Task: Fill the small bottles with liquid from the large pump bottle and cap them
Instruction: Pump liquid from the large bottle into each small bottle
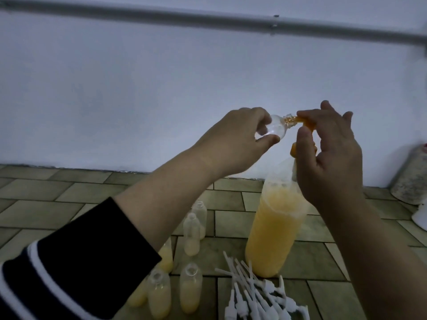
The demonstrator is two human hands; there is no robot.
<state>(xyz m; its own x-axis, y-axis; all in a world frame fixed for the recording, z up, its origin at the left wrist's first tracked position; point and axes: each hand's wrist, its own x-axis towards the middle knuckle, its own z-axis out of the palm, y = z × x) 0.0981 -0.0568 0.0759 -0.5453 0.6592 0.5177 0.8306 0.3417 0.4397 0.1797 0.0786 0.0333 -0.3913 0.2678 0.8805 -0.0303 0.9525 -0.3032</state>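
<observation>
A clear small bottle [111, 129], tilted, is pinched in the left hand [233, 144], its neck meeting the orange pump nozzle [369, 122] under the right hand's [330, 155] pressing fingers. Below, the large pump bottle [275, 229] stands on tiles; filled bottles [191, 236] at 7 o'clock, white caps [258, 296] at 6.

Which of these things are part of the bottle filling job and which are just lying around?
Part of the job:
- clear small bottle in the left hand, neck at the orange pump nozzle under the right hand
- large pump bottle of yellow liquid
- small bottles standing on the tiled floor, uncapped
- white pump caps in a pile

Just lying about:
- grey speckled container by the wall
- pipe on the wall
</observation>
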